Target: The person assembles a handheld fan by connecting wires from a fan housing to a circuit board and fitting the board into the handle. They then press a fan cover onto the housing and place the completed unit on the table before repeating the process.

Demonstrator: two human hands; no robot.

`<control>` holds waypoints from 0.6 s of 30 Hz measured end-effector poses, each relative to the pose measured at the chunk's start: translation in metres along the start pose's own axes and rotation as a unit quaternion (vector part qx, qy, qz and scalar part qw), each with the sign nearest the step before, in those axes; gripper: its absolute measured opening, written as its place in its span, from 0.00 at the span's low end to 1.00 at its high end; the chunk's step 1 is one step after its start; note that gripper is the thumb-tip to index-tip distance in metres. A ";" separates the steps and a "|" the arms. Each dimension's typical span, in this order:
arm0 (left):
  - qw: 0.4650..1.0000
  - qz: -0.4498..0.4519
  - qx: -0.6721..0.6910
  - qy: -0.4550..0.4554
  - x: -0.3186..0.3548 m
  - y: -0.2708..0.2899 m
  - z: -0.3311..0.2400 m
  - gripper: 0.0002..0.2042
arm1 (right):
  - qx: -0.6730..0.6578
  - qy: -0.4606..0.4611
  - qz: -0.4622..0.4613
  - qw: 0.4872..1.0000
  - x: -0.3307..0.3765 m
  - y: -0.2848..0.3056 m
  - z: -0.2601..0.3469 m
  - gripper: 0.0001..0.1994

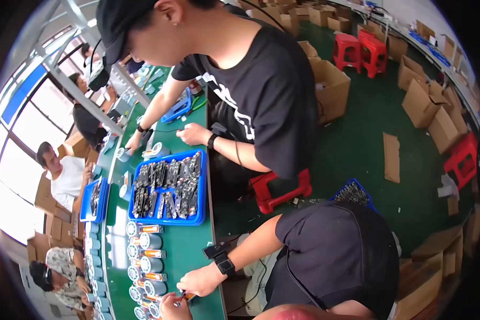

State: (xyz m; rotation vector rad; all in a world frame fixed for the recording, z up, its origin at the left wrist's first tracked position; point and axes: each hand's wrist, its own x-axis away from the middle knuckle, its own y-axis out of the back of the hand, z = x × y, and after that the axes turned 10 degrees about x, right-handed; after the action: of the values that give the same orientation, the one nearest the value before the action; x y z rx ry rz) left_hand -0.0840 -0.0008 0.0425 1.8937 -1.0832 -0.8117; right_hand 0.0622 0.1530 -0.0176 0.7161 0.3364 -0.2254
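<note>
Over the green workbench (201, 250), near its front edge, my right hand (200, 281) is closed with its fingertips on a small dark-and-orange part (188, 296). My left hand (174, 308), cut off by the lower edge of the picture, has its fingers pinched at the same part from below. The fingers cover most of it. Beyond my hands stand rows of round grey housings (150, 241), with orange-and-silver pieces (152, 229) lying between them. A blue tray (201, 210) of black narrow parts with small boards sits farther up the bench.
A co-worker in a black T-shirt (274, 90) reaches over the bench beside me. Other people sit across, by a smaller blue tray (94, 217). Behind are red stools (346, 50), cardboard boxes (330, 88) and a blue bin of small parts (353, 193) on the floor.
</note>
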 end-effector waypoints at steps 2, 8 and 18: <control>0.999 -0.012 -0.027 0.045 0.007 0.001 -0.009 0.05 | -0.013 -0.005 0.033 0.999 -0.005 0.000 -0.003 0.12; 0.988 -0.012 -0.109 -0.105 0.024 -0.001 -0.038 0.08 | -0.008 0.006 0.035 0.999 -0.006 0.007 -0.006 0.13; 0.984 -0.074 -0.145 -0.071 0.056 -0.019 -0.042 0.10 | 0.029 0.073 0.001 0.997 -0.002 0.018 -0.003 0.14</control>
State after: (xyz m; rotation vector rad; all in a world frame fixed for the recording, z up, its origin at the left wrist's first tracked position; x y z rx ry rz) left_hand -0.0179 -0.0316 0.0381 1.7017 -0.8610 -1.1393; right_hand 0.0654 0.1685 -0.0081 0.7913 0.4704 -0.1815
